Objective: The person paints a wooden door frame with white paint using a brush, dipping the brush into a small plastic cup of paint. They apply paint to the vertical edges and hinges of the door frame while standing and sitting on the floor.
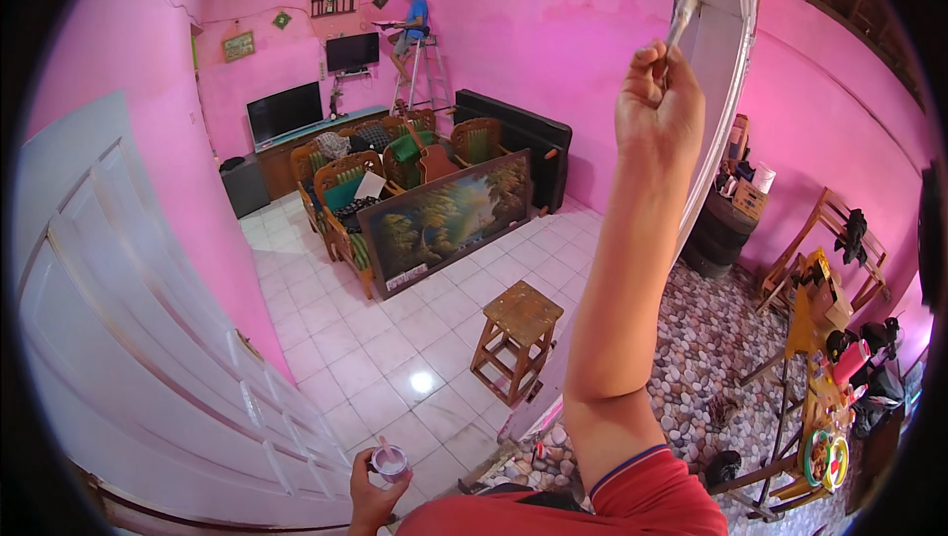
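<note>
My right arm is raised high, and my right hand (660, 107) grips a paintbrush (680, 21) by its handle. The bristles point up and meet the pale upper corner of the door frame (719, 82), though the contact itself is too small to make out. Low in the view, my left hand (369, 497) is wrapped round a small round cup (390, 462) with pale paint-like stuff inside. A thin stick or handle pokes up out of the cup.
A wooden stool (523, 309) stands on the white tiles ahead. Behind it a large framed painting (449, 220) leans against carved chairs. A person in blue (417, 18) sits on a stepladder (432, 72) at the far wall. Left is a grey-white door (148, 339); right, a cluttered wooden bench (815, 398).
</note>
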The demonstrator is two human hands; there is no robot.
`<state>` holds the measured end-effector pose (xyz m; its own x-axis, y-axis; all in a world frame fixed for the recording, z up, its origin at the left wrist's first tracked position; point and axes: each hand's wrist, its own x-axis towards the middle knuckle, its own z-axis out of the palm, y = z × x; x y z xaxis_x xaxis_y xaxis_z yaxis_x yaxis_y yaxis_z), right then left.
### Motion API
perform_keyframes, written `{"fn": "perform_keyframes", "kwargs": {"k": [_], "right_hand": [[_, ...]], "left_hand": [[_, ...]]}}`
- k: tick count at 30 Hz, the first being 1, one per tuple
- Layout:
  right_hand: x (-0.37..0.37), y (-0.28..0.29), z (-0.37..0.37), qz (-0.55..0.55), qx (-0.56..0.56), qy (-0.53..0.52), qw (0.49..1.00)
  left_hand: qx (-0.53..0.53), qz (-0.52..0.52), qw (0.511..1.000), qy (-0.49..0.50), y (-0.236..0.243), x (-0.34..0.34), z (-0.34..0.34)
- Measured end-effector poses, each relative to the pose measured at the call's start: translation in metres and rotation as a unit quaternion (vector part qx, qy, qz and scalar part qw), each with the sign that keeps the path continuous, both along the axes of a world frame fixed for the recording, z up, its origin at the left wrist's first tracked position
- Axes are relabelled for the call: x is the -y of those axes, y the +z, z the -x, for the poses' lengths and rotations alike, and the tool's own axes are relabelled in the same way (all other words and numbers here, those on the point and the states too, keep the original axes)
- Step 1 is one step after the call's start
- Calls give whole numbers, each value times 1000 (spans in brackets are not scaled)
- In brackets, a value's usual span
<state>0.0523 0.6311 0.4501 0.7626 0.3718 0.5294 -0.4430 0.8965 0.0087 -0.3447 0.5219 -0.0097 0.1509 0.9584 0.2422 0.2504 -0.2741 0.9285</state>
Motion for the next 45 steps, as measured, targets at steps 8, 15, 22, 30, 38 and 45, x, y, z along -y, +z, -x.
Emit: {"fn": "perform_keyframes", "kwargs": {"k": [8,15,22,30,38,45], "right_hand": [[10,-25,1,8,132,-74,988],[-4,-24,-18,157,88,-362,915],[-5,-27,-43,196,98,-399,890],[-11,-20,-43,184,117,-428,877],[-17,-23,-17,80,129,-234,960],[-13,-23,26,54,159,-224,960]], "left_hand": [[2,10,1000,-24,-4,-6,-3],[-4,8,999,-44,-2,-11,-10],[-2,0,998,-62,-5,-12,-19],[-13,-13,997,-71,-10,-14,-21],[-13,-19,998,-64,-16,-15,-19],[-7,-22,999,-48,-17,-14,-12]]}}
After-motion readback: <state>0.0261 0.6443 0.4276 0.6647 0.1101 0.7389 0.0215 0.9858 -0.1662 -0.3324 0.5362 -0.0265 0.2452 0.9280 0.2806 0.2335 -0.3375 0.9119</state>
